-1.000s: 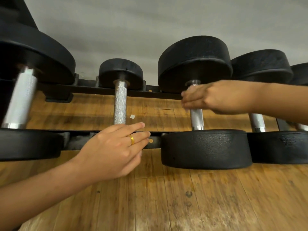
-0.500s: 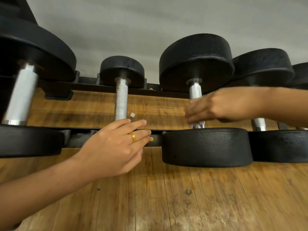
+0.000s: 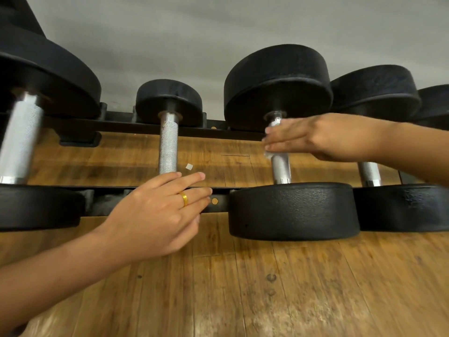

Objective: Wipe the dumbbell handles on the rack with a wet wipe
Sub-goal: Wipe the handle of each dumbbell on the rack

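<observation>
R hand (image 3: 323, 137) grips the wet wipe (image 3: 268, 154) round the upper part of the handle (image 3: 281, 169) of the 3rd dumbbell (image 3: 294, 210) from left; white wipe edges show above & below the fingers. That dumbbell lies across the rack (image 3: 220, 201). L hand (image 3: 155, 212), gold ring (image 3: 184, 198) on one finger, is open w/ fingers loosely extended, holding nothing, in front of the front rail, just below the small dumbbell's handle (image 3: 168, 147). Small white scrap (image 3: 189, 166) lies on the wood floor (image 3: 267, 288) btwn the two handles.
</observation>
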Motion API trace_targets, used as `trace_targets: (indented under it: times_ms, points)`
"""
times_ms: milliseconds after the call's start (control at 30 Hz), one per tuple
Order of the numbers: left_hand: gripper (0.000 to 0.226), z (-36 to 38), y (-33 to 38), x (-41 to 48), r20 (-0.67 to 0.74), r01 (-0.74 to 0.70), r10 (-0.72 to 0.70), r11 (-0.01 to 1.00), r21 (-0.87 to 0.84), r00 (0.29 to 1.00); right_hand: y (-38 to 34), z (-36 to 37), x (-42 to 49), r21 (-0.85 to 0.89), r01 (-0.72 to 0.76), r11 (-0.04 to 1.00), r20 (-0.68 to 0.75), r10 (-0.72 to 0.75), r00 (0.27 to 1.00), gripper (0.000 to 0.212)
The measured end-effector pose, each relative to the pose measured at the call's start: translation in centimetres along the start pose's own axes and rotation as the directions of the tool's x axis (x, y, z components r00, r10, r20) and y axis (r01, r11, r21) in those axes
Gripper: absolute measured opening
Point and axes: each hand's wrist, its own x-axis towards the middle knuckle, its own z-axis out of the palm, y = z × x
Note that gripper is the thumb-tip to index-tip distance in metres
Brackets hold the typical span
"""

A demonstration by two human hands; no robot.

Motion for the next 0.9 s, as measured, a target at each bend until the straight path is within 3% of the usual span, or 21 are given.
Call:
trace_targets:
  times_ms: [67,200,300,367,467,500,633,733,800,867,900]
  points:
    - [0.039,0.0,0.1,0.0,-0.003,-0.003,0.003,1.0,0.003,1.0,-0.9,0.7,-0.5,0.086,-0.01,0.996,-0.011,0.011,1.0,0.049]
    - [0.038,-0.1,0.1,0.1,-0.009,-0.003,0.003,1.0,0.011,1.0,-1.4,1.2,-0.5,0.123,0.152,0.981,0.101,-0.165,0.981,0.046]
    - [0.038,-0.2,0.1,0.1,-0.01,-0.001,0.001,1.0,0.005,1.0,0.2,1.1,-0.1,0.08,0.09,0.993,0.011,-0.092,0.996,0.065]
    - [0.038,-0.2,0.2,0.1,-0.018,-0.004,0.004,1.0,0.002,1.0,-0.1,1.1,-0.3,0.171,0.038,0.984,0.024,-0.043,0.999,0.064]
    - [0.038,-0.1,0.2,0.2,-0.032,-0.007,0.007,1.0,-0.006,0.999,-1.7,1.1,0.1,0.415,0.039,0.909,0.106,-0.091,0.99,0.043]
    - [0.038,-0.1,0.2,0.2,-0.034,-0.001,0.001,1.0,-0.005,0.999,-1.6,0.9,0.4,0.425,0.039,0.904,0.109,-0.095,0.989,0.045]
    - [0.039,-0.2,0.1,0.2,-0.015,0.003,-0.003,1.0,-0.015,1.0,0.4,0.0,0.4,0.279,-0.052,0.959,0.025,0.046,0.999,0.06]
    - [0.039,0.0,0.1,0.1,-0.018,-0.006,0.006,1.0,-0.007,1.0,0.6,1.0,-0.5,0.224,-0.19,0.956,-0.135,0.223,0.965,0.057]
    - [0.038,0.0,0.0,0.0,-0.025,-0.008,0.008,1.0,-0.002,1.0,-0.7,2.4,-0.7,0.311,-0.311,0.898,-0.322,0.408,0.855,0.045]
    - [0.037,0.0,0.0,0.0,-0.035,-0.007,0.007,1.0,-0.001,0.999,-2.3,3.7,-0.6,0.577,-0.396,0.714,-0.429,0.678,0.597,0.035]
    - [0.037,0.0,0.1,-0.1,-0.038,-0.008,0.008,1.0,-0.002,0.999,-2.9,4.0,-0.4,0.738,-0.368,0.565,-0.382,0.801,0.462,0.032]
